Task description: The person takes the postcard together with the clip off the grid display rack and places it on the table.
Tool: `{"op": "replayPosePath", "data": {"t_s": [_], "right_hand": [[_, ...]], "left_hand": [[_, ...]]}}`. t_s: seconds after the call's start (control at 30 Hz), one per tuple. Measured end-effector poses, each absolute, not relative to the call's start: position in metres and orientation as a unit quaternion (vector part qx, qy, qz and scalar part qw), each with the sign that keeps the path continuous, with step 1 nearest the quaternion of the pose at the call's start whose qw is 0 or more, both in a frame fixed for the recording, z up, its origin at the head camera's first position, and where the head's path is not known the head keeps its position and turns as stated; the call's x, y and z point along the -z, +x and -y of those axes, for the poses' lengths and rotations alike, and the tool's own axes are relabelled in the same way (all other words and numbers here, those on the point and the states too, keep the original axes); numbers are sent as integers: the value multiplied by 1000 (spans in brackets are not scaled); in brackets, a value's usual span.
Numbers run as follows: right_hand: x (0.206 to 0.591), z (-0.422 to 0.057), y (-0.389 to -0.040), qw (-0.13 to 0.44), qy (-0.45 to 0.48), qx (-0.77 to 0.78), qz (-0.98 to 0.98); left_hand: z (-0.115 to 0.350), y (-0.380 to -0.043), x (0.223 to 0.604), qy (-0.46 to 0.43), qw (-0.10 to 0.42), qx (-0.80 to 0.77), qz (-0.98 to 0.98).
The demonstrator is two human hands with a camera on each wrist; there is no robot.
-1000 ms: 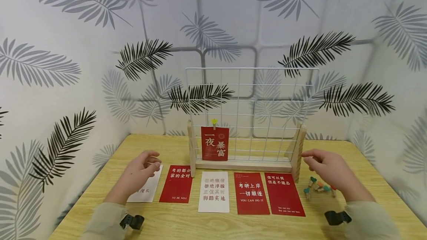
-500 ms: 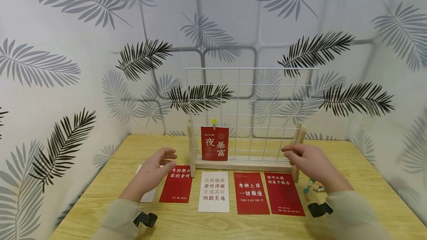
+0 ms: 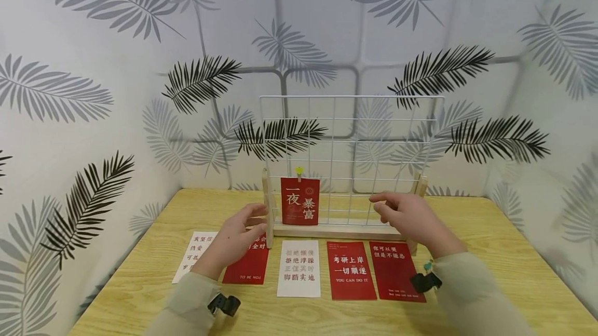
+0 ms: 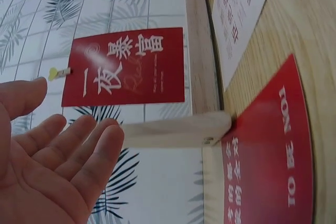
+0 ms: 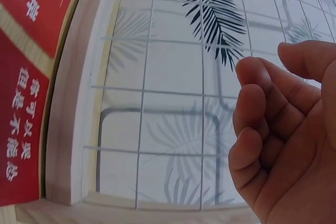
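A red card (image 3: 300, 203) with white characters hangs on the white wire grid (image 3: 354, 141), held by a clip with a yellow top (image 3: 299, 171). My left hand (image 3: 239, 233) hovers over a red card (image 3: 247, 272) lying left of the stand, covering part of it. In the left wrist view its fingers are loosely bent, with nothing in them. My right hand (image 3: 405, 215) is in front of the grid's lower right, above two red cards (image 3: 351, 273) on the table. In the right wrist view its fingers (image 5: 249, 148) curl loosely around nothing.
A wooden base (image 3: 343, 231) with side posts carries the grid. A white card (image 3: 299, 281) lies in the middle of the row, another white card (image 3: 184, 260) at far left. A teal clip (image 3: 428, 265) shows beside my right wrist. Leaf-patterned covering stands behind the table (image 3: 514, 273).
Both hands have moved inward, the left one rightwards and the right one leftwards in front of the grid. My right forearm now hides most of the loose clips. The cards stay put.
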State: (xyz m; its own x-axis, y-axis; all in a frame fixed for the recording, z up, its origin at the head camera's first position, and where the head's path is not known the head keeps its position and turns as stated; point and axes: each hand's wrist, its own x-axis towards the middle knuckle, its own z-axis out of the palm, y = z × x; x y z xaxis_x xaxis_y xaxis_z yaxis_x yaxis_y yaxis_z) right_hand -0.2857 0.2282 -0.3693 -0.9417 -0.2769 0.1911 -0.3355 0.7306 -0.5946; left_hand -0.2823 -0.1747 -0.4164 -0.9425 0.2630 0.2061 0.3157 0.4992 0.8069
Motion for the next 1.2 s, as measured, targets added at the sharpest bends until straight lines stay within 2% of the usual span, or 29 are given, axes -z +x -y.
{"op": "replayPosePath", "data": {"t_s": [0.3,0.5,0.87,1.2], "right_hand": [[367,-197,-294,50,195,-331,922],[367,-172,-295,41,216,-332,917],[345,-136,-312,51,238,-278,929],[328,-101,-331,82,255,-206,941]], "left_hand": [[147,-289,417,-172,45,485,856],[131,-296,418,-136,25,527,839],[112,-300,416,-99,9,571,815],[102,-305,421,-70,10,569,819]]}}
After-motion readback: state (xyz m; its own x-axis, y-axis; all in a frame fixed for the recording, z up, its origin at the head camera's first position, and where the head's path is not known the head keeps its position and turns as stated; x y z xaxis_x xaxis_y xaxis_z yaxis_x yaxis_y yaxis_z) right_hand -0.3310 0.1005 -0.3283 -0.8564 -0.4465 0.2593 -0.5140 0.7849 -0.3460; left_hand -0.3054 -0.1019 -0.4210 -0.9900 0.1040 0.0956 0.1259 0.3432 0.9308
